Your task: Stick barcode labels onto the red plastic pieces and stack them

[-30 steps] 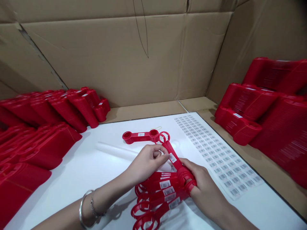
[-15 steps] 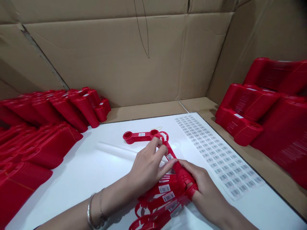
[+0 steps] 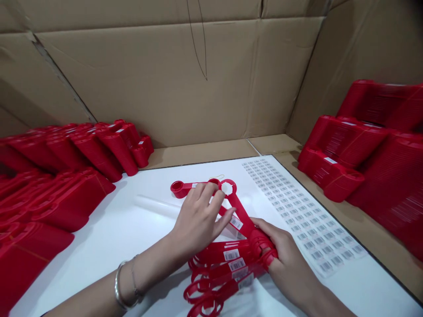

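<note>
My right hand (image 3: 291, 259) is wrapped round the stacked ends of several flat red plastic strips with ring-shaped ends (image 3: 253, 235). They fan out to the left, several bearing white barcode labels (image 3: 237, 264). One strip points up and away, its ring (image 3: 227, 188) showing the white surface through it. Over the strips' far side hovers my left hand (image 3: 200, 213), fingers stretched and thumb apart. A labelled strip passes behind its thumb; whether the fingertips touch it I cannot tell. Just beyond lies a bundled red stack (image 3: 178, 188), partly hidden by my left fingers.
Stacks of red pieces (image 3: 99, 149) crowd the left side, with more (image 3: 340, 171) piled at the right. A barcode label sheet (image 3: 297, 215) lies on the white board (image 3: 115, 229), as does a translucent roll (image 3: 155, 204). Cardboard walls (image 3: 148, 83) enclose the back.
My left fingers have straightened and moved slightly left, away from the upper strip. That strip now shows its broad face, and a labelled strip beside it has separated. My right hand keeps its hold.
</note>
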`<act>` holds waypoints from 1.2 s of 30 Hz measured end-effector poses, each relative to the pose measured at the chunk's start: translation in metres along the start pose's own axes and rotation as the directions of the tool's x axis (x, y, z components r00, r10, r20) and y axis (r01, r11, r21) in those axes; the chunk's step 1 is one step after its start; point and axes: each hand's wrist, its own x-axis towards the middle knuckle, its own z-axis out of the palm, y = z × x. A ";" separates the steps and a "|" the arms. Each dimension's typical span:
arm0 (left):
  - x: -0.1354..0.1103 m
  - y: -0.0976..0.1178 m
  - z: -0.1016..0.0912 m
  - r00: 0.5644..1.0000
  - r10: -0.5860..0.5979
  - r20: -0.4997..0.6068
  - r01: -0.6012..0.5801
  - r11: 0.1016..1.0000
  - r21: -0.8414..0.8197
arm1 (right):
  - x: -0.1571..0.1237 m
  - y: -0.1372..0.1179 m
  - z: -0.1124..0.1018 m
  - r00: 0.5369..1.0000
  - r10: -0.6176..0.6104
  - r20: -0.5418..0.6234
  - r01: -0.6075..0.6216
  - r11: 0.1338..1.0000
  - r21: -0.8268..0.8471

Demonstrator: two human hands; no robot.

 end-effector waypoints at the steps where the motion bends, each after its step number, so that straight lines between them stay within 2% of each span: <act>1: 0.001 0.000 -0.001 0.999 -0.009 0.046 0.010 1.000 -0.008 | -0.001 0.000 0.000 1.000 0.002 -0.005 -0.002 1.000 0.003; 3: 0.001 0.002 -0.004 0.982 -0.020 0.187 0.032 0.997 -0.064 | -0.002 0.000 0.000 1.000 -0.002 0.000 0.002 1.000 -0.003; 5: 0.000 0.005 -0.006 0.945 0.008 0.327 0.052 0.984 -0.173 | -0.001 0.001 0.001 1.000 -0.010 0.008 0.010 1.000 -0.014; 8: -0.001 0.010 -0.007 0.892 0.118 0.435 0.047 0.936 -0.349 | 0.001 0.002 0.001 1.000 -0.024 -0.004 0.024 0.999 -0.023; 11: -0.002 0.013 -0.005 0.865 0.170 0.472 0.038 0.916 -0.399 | 0.002 0.003 0.001 1.000 -0.020 -0.011 0.020 0.999 -0.031; 16: -0.003 0.015 0.000 0.831 0.177 0.527 -0.031 0.961 -0.274 | 0.001 0.004 0.001 1.000 0.003 -0.001 -0.004 0.998 -0.069; 22: -0.006 0.019 0.000 0.884 0.152 0.443 -0.099 0.985 -0.141 | 0.003 0.004 0.002 1.000 0.015 0.010 -0.014 0.997 -0.075; 26: -0.008 0.020 0.002 0.894 0.173 0.414 -0.123 0.982 -0.144 | 0.004 0.005 0.002 1.000 0.021 0.017 -0.020 0.998 -0.063; 29: -0.008 0.018 0.003 0.900 0.161 0.405 -0.058 0.966 -0.253 | 0.004 0.007 0.002 1.000 0.006 0.017 -0.006 0.999 -0.054; 32: -0.006 0.016 0.001 0.886 0.098 0.454 0.113 0.903 -0.414 | 0.005 0.009 0.002 1.000 -0.007 0.013 0.007 0.999 -0.048; 36: -0.001 0.010 -0.008 0.851 0.032 0.524 0.296 0.795 -0.529 | 0.005 0.009 0.001 1.000 0.004 0.009 -0.004 0.999 -0.053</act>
